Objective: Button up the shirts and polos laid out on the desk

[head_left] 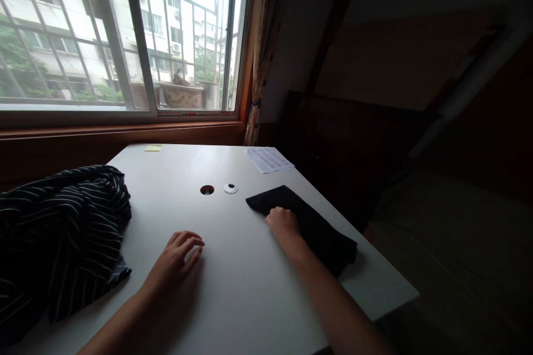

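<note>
A dark folded cloth, perhaps a garment, lies flat on the right side of the white table. At its left edge my right hand is closed, fingers curled in on the cloth. My left hand is over the table's middle with loosely bent fingers apart and nothing in them. To its left a black garment with thin white stripes sits in a crumpled heap.
Two items sit mid-table: a round cable hole and a white ring-shaped cover. Printed paper lies at the back right, a yellow sticky note at the back left. Beyond the table is a barred window with a curtain.
</note>
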Demonstrator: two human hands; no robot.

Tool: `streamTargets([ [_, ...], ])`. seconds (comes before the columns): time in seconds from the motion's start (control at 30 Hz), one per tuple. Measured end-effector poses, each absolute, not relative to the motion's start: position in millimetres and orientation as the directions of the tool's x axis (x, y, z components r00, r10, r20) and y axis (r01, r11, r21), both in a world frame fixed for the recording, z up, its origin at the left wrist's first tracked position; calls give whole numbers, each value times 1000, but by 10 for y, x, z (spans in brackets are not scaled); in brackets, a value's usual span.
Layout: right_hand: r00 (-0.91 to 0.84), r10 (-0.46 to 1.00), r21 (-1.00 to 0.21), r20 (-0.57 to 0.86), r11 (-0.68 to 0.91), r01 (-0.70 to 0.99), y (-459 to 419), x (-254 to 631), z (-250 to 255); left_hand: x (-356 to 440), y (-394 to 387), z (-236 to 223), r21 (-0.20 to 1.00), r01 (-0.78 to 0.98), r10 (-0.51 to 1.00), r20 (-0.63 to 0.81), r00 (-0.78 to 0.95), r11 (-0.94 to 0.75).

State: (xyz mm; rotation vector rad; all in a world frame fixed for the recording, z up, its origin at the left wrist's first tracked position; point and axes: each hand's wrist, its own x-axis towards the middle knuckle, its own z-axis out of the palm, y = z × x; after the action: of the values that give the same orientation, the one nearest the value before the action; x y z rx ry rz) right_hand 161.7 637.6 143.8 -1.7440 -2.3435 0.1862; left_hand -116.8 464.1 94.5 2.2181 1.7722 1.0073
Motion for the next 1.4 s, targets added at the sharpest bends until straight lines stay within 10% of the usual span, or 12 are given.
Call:
streamTargets([
  [0.13,-425,895,-324,133,445,835,6049,1283,1543,-1107,4620,932,494,810,903,417,99,-317],
  [0.23,-562,816,-687,138,487,539,5832,1000,1681,-1071,4575,934,604,744,899,438,-10,-286],
  [0.33,-588,797,-957,137,261,130,5676,784,1908,-1053,4496,1011,801,507,878,451,-161,-318],
  [0.47,-458,881,-983,119,39,-180,5700,715,2096,-1045,4394,1189,886,242,845,454,-283,-395],
  [0.77,-230,959,-986,-164,-157,49,6343,1315,1349,-1029,4388,1178,673,647,910,407,82,-359],
  [1.1,-249,964,-982,-89,-42,186,6291,1782,1127,-597,4237,1237,456,692,828,345,442,-560],
  [1.4,-499,861,-732,-92,282,621,6181,2119,1300,-855,4358,1169,788,513,936,338,99,-339],
])
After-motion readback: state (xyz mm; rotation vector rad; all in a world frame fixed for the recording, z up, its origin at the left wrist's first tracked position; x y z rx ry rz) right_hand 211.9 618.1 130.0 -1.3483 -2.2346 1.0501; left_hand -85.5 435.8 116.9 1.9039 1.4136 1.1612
